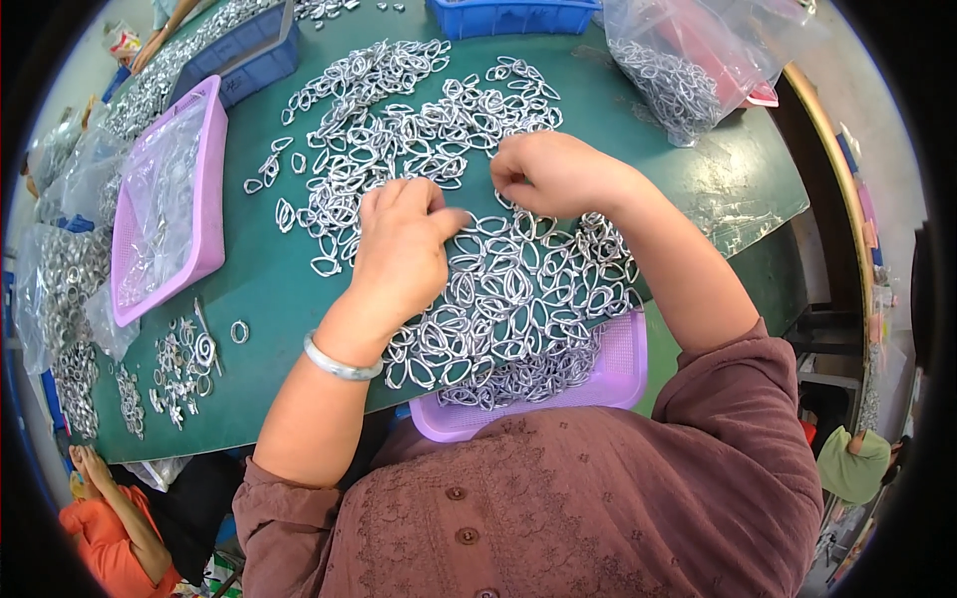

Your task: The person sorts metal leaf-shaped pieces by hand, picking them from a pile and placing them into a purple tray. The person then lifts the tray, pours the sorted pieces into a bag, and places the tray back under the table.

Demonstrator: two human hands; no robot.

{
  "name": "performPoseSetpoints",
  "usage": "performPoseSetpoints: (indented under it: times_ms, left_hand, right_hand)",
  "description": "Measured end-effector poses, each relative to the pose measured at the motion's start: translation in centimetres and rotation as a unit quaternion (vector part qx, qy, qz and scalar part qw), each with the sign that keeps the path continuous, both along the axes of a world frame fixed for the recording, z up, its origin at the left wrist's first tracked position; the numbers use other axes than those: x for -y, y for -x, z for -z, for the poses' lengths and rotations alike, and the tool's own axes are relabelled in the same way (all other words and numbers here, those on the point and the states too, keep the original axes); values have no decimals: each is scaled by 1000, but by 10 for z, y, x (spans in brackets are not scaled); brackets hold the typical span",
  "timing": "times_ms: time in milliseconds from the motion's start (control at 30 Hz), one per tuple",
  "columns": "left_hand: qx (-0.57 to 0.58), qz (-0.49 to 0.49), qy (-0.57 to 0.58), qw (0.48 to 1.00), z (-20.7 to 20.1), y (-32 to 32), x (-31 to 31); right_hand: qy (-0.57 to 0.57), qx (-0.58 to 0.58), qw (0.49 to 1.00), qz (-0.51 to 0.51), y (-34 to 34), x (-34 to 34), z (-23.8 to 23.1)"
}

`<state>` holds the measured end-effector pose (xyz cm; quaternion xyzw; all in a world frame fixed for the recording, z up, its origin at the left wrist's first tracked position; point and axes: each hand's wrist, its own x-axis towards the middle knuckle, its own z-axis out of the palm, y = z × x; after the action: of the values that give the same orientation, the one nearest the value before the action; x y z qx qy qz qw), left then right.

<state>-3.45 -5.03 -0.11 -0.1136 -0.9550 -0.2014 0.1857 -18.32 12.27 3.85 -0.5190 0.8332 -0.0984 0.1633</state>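
Observation:
Many silver-coloured, leaf-shaped metal rings point(505, 281) lie in a wide spread on the green table. My left hand point(402, 244), with a pale bangle point(339, 361) at the wrist, rests on the spread. Its fingers bend down among the rings, their tips hidden, and the thumb stands apart to the right. Farther right, my right hand point(558, 174) is curled closed at the spread's upper edge. Whatever its fingers may pinch is hidden. Below the table's near edge, a lilac basket point(626, 364) holds more of these rings against my body.
At the left stands a lilac tray point(210, 214) with clear plastic bags. Behind it is a blue bin point(261, 65); another blue bin point(513, 18) is at the far edge. A bag of rings point(666, 90) lies far right. Small metal parts point(184, 364) lie near left, close to a person in orange point(120, 533).

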Motion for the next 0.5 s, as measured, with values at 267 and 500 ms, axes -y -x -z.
performPoseSetpoints:
  times_ms: [267,500]
  left_hand:
    - [-10,-96,73,993,6,7,2]
    - [-3,-74,57,996,3,3,2]
  right_hand:
    - [67,-59,996,27,-4,16,16]
    - [-14,-9,1000,-10,1,8,-2]
